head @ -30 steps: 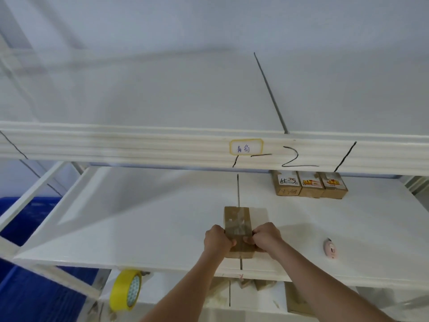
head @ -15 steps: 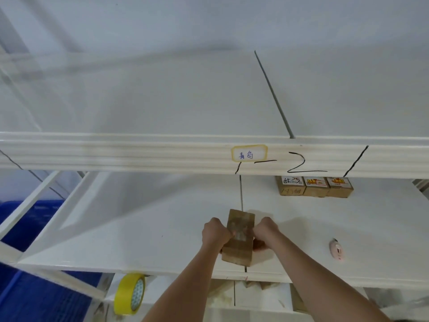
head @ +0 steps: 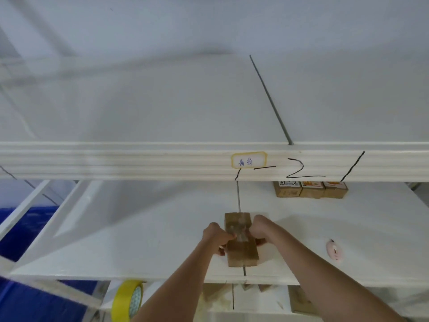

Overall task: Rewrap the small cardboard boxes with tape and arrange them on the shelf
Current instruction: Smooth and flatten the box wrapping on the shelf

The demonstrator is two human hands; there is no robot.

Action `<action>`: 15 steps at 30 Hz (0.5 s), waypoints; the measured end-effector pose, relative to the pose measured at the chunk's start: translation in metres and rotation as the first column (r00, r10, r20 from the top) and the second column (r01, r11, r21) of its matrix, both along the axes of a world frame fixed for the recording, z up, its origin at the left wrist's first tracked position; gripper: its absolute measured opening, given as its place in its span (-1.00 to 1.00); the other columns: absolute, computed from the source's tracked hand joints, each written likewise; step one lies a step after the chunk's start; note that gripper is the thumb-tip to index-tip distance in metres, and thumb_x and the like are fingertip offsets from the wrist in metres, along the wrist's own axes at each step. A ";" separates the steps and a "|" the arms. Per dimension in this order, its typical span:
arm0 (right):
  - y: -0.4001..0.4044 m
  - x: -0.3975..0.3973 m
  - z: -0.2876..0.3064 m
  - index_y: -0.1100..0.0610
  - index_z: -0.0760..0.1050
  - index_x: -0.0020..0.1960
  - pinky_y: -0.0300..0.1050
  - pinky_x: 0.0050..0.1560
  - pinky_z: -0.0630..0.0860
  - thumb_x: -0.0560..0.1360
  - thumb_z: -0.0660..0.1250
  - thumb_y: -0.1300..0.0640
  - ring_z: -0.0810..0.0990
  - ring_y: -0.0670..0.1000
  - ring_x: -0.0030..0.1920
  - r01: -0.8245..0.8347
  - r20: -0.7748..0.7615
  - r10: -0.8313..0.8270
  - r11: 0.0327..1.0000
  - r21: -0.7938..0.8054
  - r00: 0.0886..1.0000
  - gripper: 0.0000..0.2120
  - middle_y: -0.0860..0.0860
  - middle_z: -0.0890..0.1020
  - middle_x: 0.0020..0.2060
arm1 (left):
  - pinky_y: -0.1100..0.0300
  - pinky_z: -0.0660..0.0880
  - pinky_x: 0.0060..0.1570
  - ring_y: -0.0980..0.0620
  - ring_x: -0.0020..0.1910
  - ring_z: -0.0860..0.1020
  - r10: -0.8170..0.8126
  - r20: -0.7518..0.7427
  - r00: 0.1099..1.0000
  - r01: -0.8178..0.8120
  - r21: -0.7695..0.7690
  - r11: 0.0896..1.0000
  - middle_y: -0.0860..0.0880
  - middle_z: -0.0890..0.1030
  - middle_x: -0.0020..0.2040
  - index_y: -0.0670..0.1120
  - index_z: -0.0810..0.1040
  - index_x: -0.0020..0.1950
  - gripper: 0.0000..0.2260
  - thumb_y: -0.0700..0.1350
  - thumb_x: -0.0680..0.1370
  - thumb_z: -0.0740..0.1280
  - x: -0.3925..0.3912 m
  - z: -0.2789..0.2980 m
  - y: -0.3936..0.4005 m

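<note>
A small brown cardboard box [head: 242, 253] lies on the white middle shelf [head: 139, 240], over a black line near the front edge. My left hand [head: 217, 238] grips its left side and my right hand [head: 260, 231] grips its right side, fingers curled over the glossy taped top. Three taped boxes with labels [head: 311, 190] stand in a row at the back right of the same shelf. A yellow tape roll [head: 127, 300] sits below the shelf's front edge.
A pink box cutter [head: 334, 249] lies on the shelf to the right of my hands. The upper shelf beam [head: 116, 161] carries a yellow-edged label [head: 248, 160] and black marks. More cardboard boxes [head: 299, 300] show on the lower level. A blue bin [head: 27, 231] is at left.
The box tilted up between my hands half a second ago and now lies flat again. Both hands have shifted a little toward the shelf's front, and the camera has tilted upward.
</note>
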State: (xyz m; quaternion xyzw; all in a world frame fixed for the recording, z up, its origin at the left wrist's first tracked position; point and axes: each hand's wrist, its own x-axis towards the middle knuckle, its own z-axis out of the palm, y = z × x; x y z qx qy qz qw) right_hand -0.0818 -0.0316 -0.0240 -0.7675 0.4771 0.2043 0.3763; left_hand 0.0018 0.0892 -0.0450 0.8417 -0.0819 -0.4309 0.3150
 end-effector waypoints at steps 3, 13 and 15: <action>-0.001 0.006 0.002 0.21 0.51 0.09 -0.05 0.05 0.66 0.60 0.31 0.20 0.68 0.09 0.01 -0.001 -0.011 0.002 0.997 0.073 1.000 -0.89 0.15 0.66 0.07 | 0.07 0.69 -0.18 -0.08 -0.09 0.67 0.012 0.006 1.000 -0.012 -0.016 1.000 -0.15 0.62 0.07 -0.17 0.47 0.17 -0.54 -0.07 0.42 0.60 0.011 0.004 -0.007; -0.007 0.021 -0.011 0.24 0.50 0.02 -0.07 -0.21 0.66 0.56 0.37 -0.08 0.69 0.09 -0.14 0.095 -0.099 -0.086 0.992 0.084 0.991 -0.65 0.14 0.67 -0.09 | 0.07 0.67 -0.28 -0.12 -0.17 0.69 -0.019 0.174 0.985 0.018 0.011 1.000 -0.15 0.63 -0.05 -0.13 0.43 -0.03 -0.65 0.04 0.49 0.52 0.027 -0.010 -0.021; -0.008 0.020 -0.014 0.22 0.46 -0.08 -0.03 -0.17 0.69 0.55 0.39 -0.10 0.69 0.11 -0.17 0.131 -0.045 -0.129 0.990 0.055 0.991 -0.63 0.15 0.66 -0.15 | 0.04 0.67 -0.36 -0.13 -0.20 0.69 0.010 0.202 0.979 -0.005 -0.025 1.000 -0.15 0.62 -0.06 -0.13 0.44 -0.05 -0.65 0.02 0.47 0.55 0.026 -0.014 -0.023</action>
